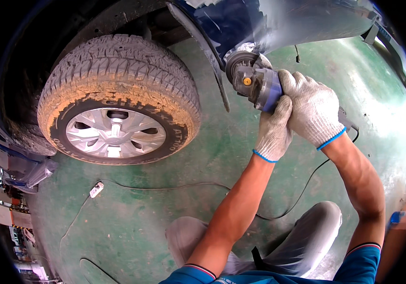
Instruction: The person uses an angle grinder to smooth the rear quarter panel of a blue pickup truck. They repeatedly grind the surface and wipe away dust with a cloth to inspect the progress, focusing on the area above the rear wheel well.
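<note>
An angle grinder (264, 89) with a blue and grey body is held up in both of my hands, which wear white knit gloves with blue cuffs. My right hand (312, 106) wraps over its body from the right. Below it, my left hand (275, 128) grips the underside, its fingers partly hidden. The round disc (238, 62) at the grinder's head meets the lower edge of a vehicle body panel (297, 21). Around that spot the dark blue paint (229, 28) gives way to bare grey, sanded metal. Whether the disc is spinning, I cannot tell.
Left of the grinder stands a muddy tyre on a silver wheel (115, 130), under the dark wheel arch. A black cable (302, 191) runs from the grinder across the green floor (132, 217) to a white socket block (97, 189). My knees are bent below my arms.
</note>
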Demonstrator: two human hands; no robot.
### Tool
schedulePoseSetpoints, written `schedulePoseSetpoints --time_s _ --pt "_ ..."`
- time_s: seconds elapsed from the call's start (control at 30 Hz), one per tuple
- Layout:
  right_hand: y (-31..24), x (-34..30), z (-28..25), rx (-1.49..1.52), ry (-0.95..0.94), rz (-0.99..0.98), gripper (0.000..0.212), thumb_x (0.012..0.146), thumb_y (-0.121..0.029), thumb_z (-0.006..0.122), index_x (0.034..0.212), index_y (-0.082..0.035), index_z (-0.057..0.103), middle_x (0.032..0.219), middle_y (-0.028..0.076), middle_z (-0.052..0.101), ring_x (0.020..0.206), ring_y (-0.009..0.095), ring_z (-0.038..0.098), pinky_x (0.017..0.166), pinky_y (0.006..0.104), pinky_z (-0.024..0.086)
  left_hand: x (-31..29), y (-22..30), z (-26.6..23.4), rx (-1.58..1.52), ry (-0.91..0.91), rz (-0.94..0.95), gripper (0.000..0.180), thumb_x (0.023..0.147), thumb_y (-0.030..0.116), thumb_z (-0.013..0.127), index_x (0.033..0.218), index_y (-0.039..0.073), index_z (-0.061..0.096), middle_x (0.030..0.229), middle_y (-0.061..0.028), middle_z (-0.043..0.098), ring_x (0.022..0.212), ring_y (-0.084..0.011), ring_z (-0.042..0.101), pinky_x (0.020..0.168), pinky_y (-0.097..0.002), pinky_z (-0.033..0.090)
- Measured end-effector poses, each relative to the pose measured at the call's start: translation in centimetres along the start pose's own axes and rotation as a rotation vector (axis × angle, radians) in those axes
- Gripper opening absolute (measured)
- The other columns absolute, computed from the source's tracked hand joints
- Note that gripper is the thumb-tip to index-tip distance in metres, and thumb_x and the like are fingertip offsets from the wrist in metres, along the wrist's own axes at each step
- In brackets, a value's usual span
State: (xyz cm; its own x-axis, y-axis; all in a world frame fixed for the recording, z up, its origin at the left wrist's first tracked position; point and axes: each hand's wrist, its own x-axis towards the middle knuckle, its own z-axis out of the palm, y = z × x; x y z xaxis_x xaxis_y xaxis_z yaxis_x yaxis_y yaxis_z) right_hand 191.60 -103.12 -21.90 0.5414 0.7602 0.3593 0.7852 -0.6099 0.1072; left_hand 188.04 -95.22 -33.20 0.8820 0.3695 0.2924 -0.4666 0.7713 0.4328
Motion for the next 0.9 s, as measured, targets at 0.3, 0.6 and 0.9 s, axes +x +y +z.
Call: schedulePoseSetpoints --time_s 0.3,0.6,0.9 --pt "-0.3 0.0 -0.5 -0.052 0.097 -0.052 0.038 0.082 -0.020 0.070 0.117 -0.008 0.060 0.104 0.013 0.070 0.098 0.033 0.072 0.081 0.0443 0.058 0.4 0.0 0.3 -0.050 -0.017 -0.008 0.084 0.093 0.030 0.082 0.159 0.007 0.036 0.152 -0.0074 0.050 0.141 -0.0220 0.049 0.121 -0.0409 0.039" --pt "-0.4 0.2 -0.7 -0.062 0.103 -0.058 0.035 0.083 -0.019 0.069 0.116 -0.009 0.060 0.103 0.012 0.070 0.100 0.032 0.072 0.082 0.0444 0.059 0.3 0.0 0.3 -0.018 -0.020 0.014 0.088 0.092 0.040 0.081 0.160 0.007 0.035 0.155 -0.0073 0.048 0.144 -0.0234 0.048 0.122 -0.0414 0.039" --pt "0.0 0.4 -0.6 -0.090 0.072 -0.078 0.052 0.078 -0.018 0.074 0.127 -0.010 0.059 0.107 0.013 0.068 0.102 0.033 0.071 0.084 0.0440 0.058 0.3 -0.1 0.6 -0.002 -0.063 0.009 0.093 0.092 0.053 0.078 0.161 0.009 0.033 0.158 -0.0079 0.046 0.147 -0.0241 0.046 0.122 -0.0424 0.040"
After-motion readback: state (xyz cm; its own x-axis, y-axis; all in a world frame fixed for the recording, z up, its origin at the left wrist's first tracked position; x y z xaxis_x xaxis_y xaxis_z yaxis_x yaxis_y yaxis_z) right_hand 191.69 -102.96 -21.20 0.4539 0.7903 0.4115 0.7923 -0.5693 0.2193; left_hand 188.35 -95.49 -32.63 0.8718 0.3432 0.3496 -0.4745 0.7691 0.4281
